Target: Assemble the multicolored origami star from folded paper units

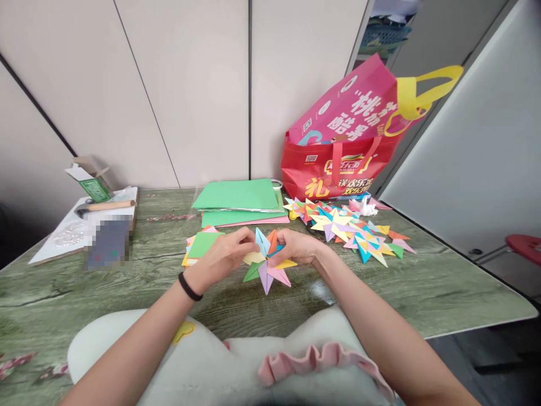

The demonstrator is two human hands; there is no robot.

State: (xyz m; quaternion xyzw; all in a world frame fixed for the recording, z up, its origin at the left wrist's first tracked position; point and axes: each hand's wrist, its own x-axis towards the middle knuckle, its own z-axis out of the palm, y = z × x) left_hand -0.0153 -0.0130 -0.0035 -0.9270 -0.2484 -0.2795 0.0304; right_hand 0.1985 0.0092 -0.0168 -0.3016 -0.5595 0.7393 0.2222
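A multicoloured folded paper star (267,273) is held up between my two hands over the near part of the table. My left hand (226,250), a black band on its wrist, pinches the star's upper left, by the pale blue and cream points. On the other side my right hand (296,246) grips it near the orange and blue points, thumb across its face. Just left of my left hand lies a stack of coloured paper squares (205,244), green on top. Several finished paper stars (333,224) are heaped to the right.
Green paper sheets (239,195) lie at the back. Red and pink bags (344,163) stand behind the stars. At left, a white board (59,241) bears a hammer (105,207), a small box (91,180) and a blurred dark object (107,242).
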